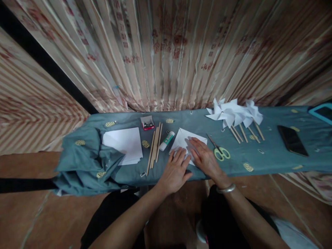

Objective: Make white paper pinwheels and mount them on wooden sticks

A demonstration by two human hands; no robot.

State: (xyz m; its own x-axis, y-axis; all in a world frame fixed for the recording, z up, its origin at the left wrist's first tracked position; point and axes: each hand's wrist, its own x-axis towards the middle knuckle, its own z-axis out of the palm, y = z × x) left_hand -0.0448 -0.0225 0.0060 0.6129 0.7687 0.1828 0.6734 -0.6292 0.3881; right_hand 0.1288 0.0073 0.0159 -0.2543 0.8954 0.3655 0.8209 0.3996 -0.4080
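Observation:
A square sheet of white paper (181, 138) with crease lines lies turned at an angle on the cloth-covered table. My left hand (174, 171) rests flat on its near left part, fingers stretched out. On its right part lies my right hand (203, 155), palm down with the fingers extended. Both hands hide the near part of the sheet. Just left of the paper is a glue stick (167, 140) with a white and green body. Scissors (220, 150) with light green handles lie to the right, close to my right hand.
Several wooden sticks (155, 147) lie left of the glue. Beyond them are a stack of white paper (127, 143) and a small box (147, 123) of metal pins. Paper pinwheels (233, 112) on sticks, a dark phone (292, 140) and a blue-edged device (321, 112) lie to the right.

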